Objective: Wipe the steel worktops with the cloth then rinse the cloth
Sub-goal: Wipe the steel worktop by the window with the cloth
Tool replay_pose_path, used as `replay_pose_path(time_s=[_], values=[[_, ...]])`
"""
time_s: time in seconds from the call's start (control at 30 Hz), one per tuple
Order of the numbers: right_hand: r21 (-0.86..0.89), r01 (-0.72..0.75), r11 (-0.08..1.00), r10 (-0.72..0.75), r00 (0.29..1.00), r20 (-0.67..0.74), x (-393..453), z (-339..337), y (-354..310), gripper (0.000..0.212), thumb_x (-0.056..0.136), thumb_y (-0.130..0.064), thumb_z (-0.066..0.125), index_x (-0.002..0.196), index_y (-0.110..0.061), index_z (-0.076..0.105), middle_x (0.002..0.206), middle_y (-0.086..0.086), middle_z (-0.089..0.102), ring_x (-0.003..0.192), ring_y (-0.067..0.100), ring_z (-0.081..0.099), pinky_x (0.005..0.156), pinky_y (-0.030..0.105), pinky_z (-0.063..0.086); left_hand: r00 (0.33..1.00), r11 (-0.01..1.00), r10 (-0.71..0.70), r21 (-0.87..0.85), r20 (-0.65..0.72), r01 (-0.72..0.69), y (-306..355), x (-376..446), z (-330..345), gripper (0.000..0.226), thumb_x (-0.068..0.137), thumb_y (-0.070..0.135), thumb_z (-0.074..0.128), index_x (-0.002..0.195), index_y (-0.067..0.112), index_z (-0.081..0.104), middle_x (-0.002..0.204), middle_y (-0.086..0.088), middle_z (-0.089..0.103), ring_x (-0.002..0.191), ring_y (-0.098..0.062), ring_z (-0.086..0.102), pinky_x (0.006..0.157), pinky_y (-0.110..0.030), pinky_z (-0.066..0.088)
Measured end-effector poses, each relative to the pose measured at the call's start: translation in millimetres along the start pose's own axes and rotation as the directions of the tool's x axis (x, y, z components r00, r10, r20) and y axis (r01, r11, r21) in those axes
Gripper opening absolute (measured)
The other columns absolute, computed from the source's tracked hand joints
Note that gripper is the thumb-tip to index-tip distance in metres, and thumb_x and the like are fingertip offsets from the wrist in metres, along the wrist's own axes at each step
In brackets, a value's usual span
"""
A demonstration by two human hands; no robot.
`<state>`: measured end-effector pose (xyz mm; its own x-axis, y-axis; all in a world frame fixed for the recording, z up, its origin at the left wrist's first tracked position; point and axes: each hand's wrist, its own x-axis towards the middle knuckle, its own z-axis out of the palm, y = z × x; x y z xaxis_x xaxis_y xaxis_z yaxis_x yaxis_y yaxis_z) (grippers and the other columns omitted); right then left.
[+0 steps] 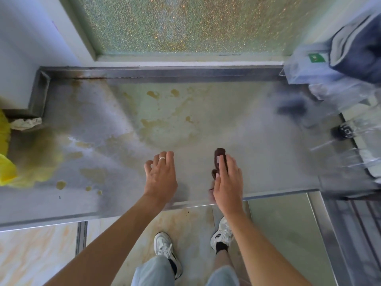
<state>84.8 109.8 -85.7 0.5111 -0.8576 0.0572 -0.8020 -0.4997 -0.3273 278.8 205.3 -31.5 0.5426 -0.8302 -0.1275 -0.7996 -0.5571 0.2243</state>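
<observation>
Head view is looking down on a steel worktop (237, 124) set against a frosted window (175, 23). Right hand (227, 178) is gripping a dark brown cloth (219, 156), fingers closed around it, near the front edge of the worktop. Left hand (161, 174) is hovering beside it, fingers loosely spread, holding nothing; a ring is showing on one finger.

Wiping looks barely begun, by my reading: yellowish stains (153, 93) are still lying across the middle and left of the surface, with more drips (60, 184) near the front left. Rinsing is not yet done, and no sink is in view.

Obstacles: a yellow bag (6, 166) is sitting on the left end beside a crumpled white wad (25, 123). On the right, clear plastic bags (305, 71) and a dark bag (358, 50) are crowding the far corner, blurred. These will probably need shifting to reach the steel beneath.
</observation>
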Motion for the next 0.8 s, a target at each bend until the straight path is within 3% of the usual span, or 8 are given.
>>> replay_pose_path(time_s=[0.17, 0.27, 0.47, 0.67, 0.73, 0.8], values=[[0.015, -0.154, 0.988, 0.154, 0.988, 0.002, 17, -1, -11, 0.06, 0.095, -0.003, 0.057, 0.153, -0.003, 0.04, 0.162, 0.017, 0.034, 0.15, 0.04, 0.031, 0.117, 0.054, 0.037, 1.0, 1.0, -0.003, 0.026, 0.021, 0.002, 6, 5, 5, 0.054, 0.063, -0.001, 0.062, 0.115, 0.015, 0.056, 0.107, -0.001, 0.055, 0.096, -0.023, 0.056, 0.086, -0.039, 0.041], [0.012, -0.233, 0.972, 0.233, 0.972, 0.024, 40, 5, -26, 0.064, 0.094, -0.004, 0.059, 0.154, -0.003, 0.038, 0.164, 0.016, 0.032, 0.152, 0.041, 0.026, 0.117, 0.052, 0.034, 0.999, 0.999, -0.039, 0.01, 0.011, 0.039, 10, 15, 7, 0.052, 0.063, -0.001, 0.062, 0.112, 0.015, 0.057, 0.107, -0.002, 0.056, 0.094, -0.024, 0.057, 0.086, -0.04, 0.042], [0.008, -0.112, 0.994, 0.112, 0.993, 0.047, 113, 19, -52, 0.063, 0.095, -0.006, 0.06, 0.154, -0.004, 0.037, 0.164, 0.014, 0.031, 0.153, 0.038, 0.025, 0.112, 0.051, 0.039, 0.995, 0.994, -0.098, -0.053, -0.027, 0.097, -1, 40, 12, 0.048, 0.067, -0.003, 0.06, 0.111, 0.016, 0.056, 0.108, -0.001, 0.056, 0.095, -0.024, 0.057, 0.082, -0.038, 0.04], [0.075, -0.001, 0.997, -0.004, 0.998, 0.067, 131, 39, -112, 0.063, 0.099, -0.013, 0.053, 0.158, -0.009, 0.032, 0.168, 0.006, 0.026, 0.156, 0.028, 0.02, 0.121, 0.045, 0.031, 0.964, 0.963, -0.225, -0.183, -0.144, 0.198, -20, 61, 9, 0.043, 0.08, -0.004, 0.061, 0.114, 0.019, 0.048, 0.106, 0.001, 0.059, 0.096, -0.024, 0.057, 0.086, -0.035, 0.033], [0.126, 0.081, 0.989, -0.094, 0.99, 0.102, 120, 46, -134, 0.06, 0.1, -0.019, 0.043, 0.159, -0.01, 0.032, 0.168, 0.005, 0.026, 0.157, 0.026, 0.02, 0.122, 0.042, 0.028, 0.95, 0.951, -0.26, -0.216, -0.173, 0.221, -22, 65, 5, 0.028, 0.09, 0.008, 0.046, 0.115, 0.019, 0.048, 0.104, 0.001, 0.061, 0.097, -0.023, 0.057, 0.087, -0.034, 0.031], [0.183, 0.159, 0.97, -0.182, 0.976, 0.118, 112, 54, -152, 0.059, 0.1, -0.025, 0.033, 0.158, -0.011, 0.035, 0.167, 0.004, 0.031, 0.156, 0.023, 0.022, 0.121, 0.042, 0.03, 0.947, 0.944, -0.275, -0.237, -0.167, 0.232, -22, 68, -1, 0.036, 0.093, 0.023, 0.026, 0.117, 0.016, 0.052, 0.104, -0.001, 0.062, 0.098, -0.024, 0.058, 0.088, -0.036, 0.034]])
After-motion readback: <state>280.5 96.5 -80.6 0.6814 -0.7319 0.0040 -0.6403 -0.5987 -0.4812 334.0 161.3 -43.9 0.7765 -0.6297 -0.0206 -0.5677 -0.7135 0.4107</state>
